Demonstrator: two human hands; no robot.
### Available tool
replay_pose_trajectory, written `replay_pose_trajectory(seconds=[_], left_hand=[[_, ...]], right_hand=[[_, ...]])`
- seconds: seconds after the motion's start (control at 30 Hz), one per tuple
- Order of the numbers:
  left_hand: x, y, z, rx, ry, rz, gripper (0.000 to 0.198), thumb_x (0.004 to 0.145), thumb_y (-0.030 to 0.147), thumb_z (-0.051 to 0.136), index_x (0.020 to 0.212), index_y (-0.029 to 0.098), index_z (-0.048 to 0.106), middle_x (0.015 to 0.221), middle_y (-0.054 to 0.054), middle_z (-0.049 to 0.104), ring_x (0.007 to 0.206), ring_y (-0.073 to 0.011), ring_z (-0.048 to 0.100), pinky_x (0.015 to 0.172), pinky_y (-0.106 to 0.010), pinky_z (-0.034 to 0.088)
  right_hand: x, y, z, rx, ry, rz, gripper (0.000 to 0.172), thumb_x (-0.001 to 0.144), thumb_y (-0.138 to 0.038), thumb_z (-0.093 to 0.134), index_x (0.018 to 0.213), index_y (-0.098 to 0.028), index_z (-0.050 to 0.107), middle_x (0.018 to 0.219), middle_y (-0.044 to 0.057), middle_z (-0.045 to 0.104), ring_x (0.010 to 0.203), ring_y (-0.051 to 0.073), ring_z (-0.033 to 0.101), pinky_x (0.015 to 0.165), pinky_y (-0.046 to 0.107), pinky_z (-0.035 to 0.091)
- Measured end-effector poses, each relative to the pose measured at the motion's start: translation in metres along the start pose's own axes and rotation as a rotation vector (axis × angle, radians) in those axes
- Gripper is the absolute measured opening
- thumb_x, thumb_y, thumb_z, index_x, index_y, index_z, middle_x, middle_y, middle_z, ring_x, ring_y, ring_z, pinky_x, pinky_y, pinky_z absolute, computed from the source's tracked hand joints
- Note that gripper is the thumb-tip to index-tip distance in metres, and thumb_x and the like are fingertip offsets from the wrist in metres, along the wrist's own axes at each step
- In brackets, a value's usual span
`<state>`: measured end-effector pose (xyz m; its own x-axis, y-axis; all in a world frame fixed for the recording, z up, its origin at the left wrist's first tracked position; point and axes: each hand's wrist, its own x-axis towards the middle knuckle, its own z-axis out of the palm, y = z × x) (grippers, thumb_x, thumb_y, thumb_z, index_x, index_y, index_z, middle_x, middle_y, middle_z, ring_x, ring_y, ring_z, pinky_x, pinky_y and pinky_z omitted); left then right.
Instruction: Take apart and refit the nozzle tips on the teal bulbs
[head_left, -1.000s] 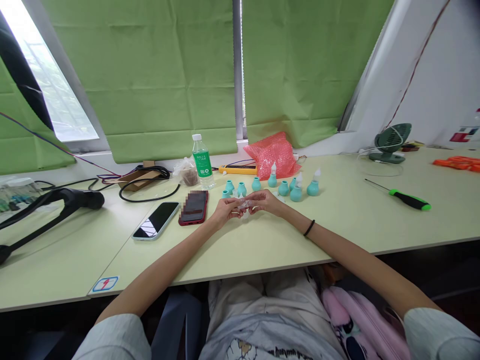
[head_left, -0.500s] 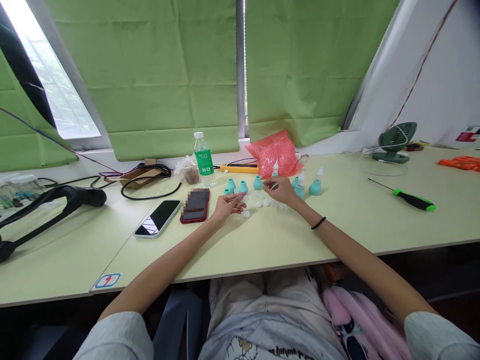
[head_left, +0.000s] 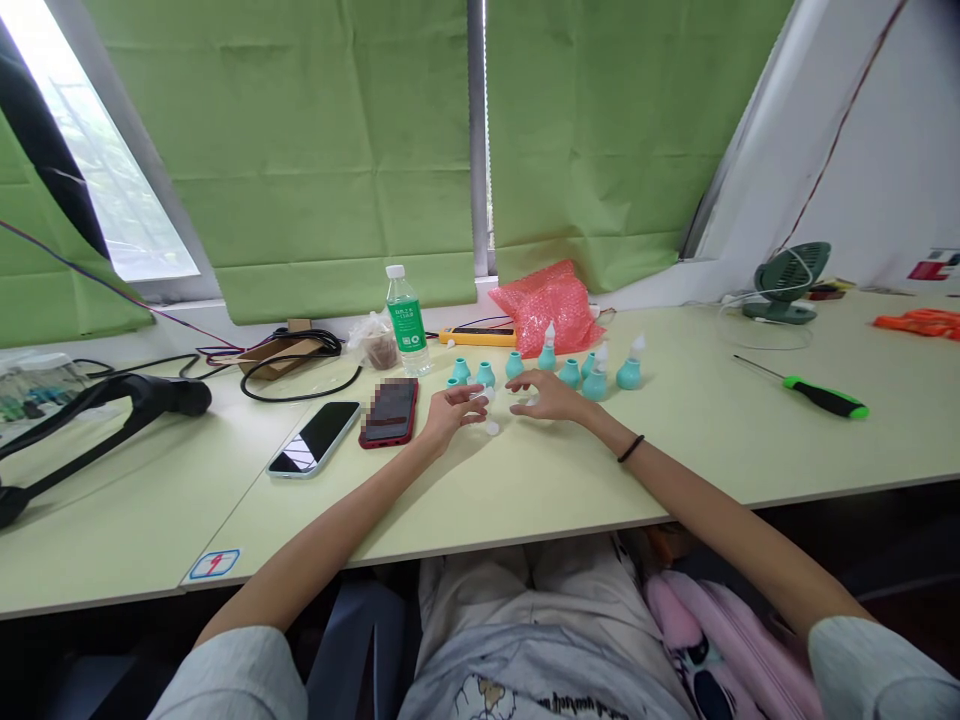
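My left hand (head_left: 450,412) rests on the pale green table (head_left: 525,480), its fingers curled round a small white plastic piece (head_left: 480,396). My right hand (head_left: 549,396) lies palm down just to the right of it, with its fingers spread over other small white pieces (head_left: 525,402). One more white piece (head_left: 492,428) lies loose between the hands. Behind them stands a row of several small teal bulbs (head_left: 570,373). Some of these bulbs carry white nozzle tips (head_left: 550,335).
Two phones (head_left: 315,438) (head_left: 388,411) lie to the left of my left hand. Further back are a green-labelled water bottle (head_left: 405,320), a pink bubble-wrap bag (head_left: 551,300), black cables (head_left: 300,350) and a black stand (head_left: 105,405). At right are a green-handled screwdriver (head_left: 821,395) and a small fan (head_left: 787,285).
The hands were joined on a white piece a second ago. The right hand then reached back toward the teal bulbs and has now come down flat near the left hand.
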<state>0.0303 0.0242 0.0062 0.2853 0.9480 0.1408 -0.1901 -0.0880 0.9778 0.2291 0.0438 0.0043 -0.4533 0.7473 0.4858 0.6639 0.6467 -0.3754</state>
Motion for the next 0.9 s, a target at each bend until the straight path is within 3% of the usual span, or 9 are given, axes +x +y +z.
replay_pose_trajectory(seconds=[0.23,0.33,0.47,0.57,0.7,0.8,0.9], left_hand=[[-0.003,0.002,0.004,0.081,-0.155,0.018,0.03,0.063,0.035,0.058,0.079,0.012,0.048,0.063,-0.004,0.059,0.056,-0.0125,0.057,0.064,-0.034,0.047],[-0.003,0.003,0.005,0.247,-0.138,0.071,0.03,0.069,0.039,0.05,0.083,0.013,0.046,0.065,-0.004,0.057,0.056,-0.0129,0.056,0.06,-0.033,0.047],[-0.001,0.006,-0.002,0.744,0.062,0.435,0.027,0.074,0.036,0.042,0.09,0.016,0.049,0.085,-0.009,0.054,0.078,-0.0179,0.052,0.071,-0.034,0.043],[0.002,0.006,-0.009,1.075,0.159,0.649,0.032,0.075,0.028,0.042,0.105,0.017,0.044,0.112,-0.012,0.041,0.104,-0.0228,0.037,0.086,-0.037,0.032],[0.008,-0.002,-0.015,1.307,0.141,0.619,0.045,0.074,0.023,0.041,0.118,0.014,0.03,0.123,-0.016,0.025,0.113,-0.0278,0.024,0.088,-0.043,0.025],[0.011,-0.007,-0.017,1.388,0.045,0.554,0.044,0.074,0.018,0.039,0.117,0.015,0.031,0.119,-0.015,0.032,0.108,-0.0261,0.031,0.084,-0.04,0.03],[0.013,-0.007,-0.019,1.408,0.04,0.544,0.043,0.071,0.008,0.036,0.113,0.017,0.037,0.107,-0.012,0.042,0.098,-0.0225,0.04,0.08,-0.036,0.033]], right_hand=[[0.002,-0.03,0.018,0.405,0.019,0.005,0.034,0.064,-0.04,0.054,0.088,-0.016,0.059,0.074,0.004,0.059,0.06,0.012,0.051,0.055,0.023,0.042],[0.002,-0.031,0.021,0.488,0.036,0.038,0.037,0.062,-0.043,0.055,0.085,-0.015,0.06,0.072,0.003,0.058,0.057,0.012,0.051,0.052,0.023,0.042],[0.003,-0.027,0.015,0.534,0.139,0.096,0.036,0.061,-0.047,0.054,0.074,-0.014,0.058,0.06,0.003,0.055,0.053,0.012,0.051,0.049,0.023,0.041],[0.005,-0.025,0.011,0.535,0.188,0.125,0.034,0.063,-0.048,0.052,0.064,-0.014,0.055,0.053,0.002,0.051,0.049,0.011,0.049,0.047,0.022,0.039],[0.006,-0.021,0.012,0.478,0.182,0.139,0.033,0.063,-0.047,0.052,0.062,-0.014,0.055,0.052,0.001,0.051,0.049,0.011,0.048,0.048,0.023,0.039],[0.006,-0.018,0.015,0.44,0.15,0.134,0.031,0.063,-0.044,0.053,0.067,-0.014,0.057,0.056,0.002,0.055,0.053,0.012,0.05,0.05,0.023,0.04],[0.005,-0.016,0.017,0.432,0.114,0.121,0.028,0.064,-0.039,0.051,0.073,-0.014,0.057,0.064,0.003,0.058,0.058,0.013,0.051,0.051,0.023,0.04]])
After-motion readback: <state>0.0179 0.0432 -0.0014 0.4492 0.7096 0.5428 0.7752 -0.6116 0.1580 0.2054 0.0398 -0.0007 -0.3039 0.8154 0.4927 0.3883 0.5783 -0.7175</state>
